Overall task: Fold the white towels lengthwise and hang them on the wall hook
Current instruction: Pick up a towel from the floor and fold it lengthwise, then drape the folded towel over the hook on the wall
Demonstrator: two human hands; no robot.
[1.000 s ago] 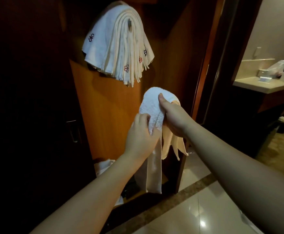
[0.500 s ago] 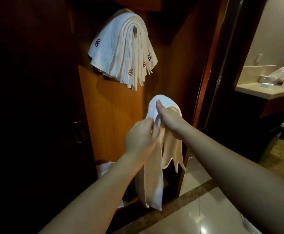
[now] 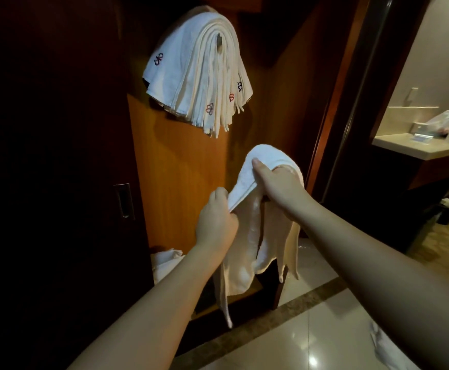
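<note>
A white towel (image 3: 247,247) hangs folded over my right hand (image 3: 279,188), whose thumb presses on its top and whose fingers are hidden under the cloth. My left hand (image 3: 215,222) grips the towel's near edge just below and to the left. The loose ends dangle toward the floor. Above, several folded white towels (image 3: 196,76) with small embroidered logos hang bunched on a metal wall hook (image 3: 219,42) on the orange wooden panel (image 3: 180,169).
A dark door with a recessed handle (image 3: 123,200) stands at the left. More white cloth (image 3: 164,261) lies low by the panel's foot. A dark door frame (image 3: 351,102) rises at the right, with a counter (image 3: 421,148) beyond. White cloth (image 3: 386,351) lies on the glossy tiled floor.
My left hand slid down the towel's edge and now grips it lower. The right hand stays under the towel's fold. The view tilted so the hung towels sit lower in frame.
</note>
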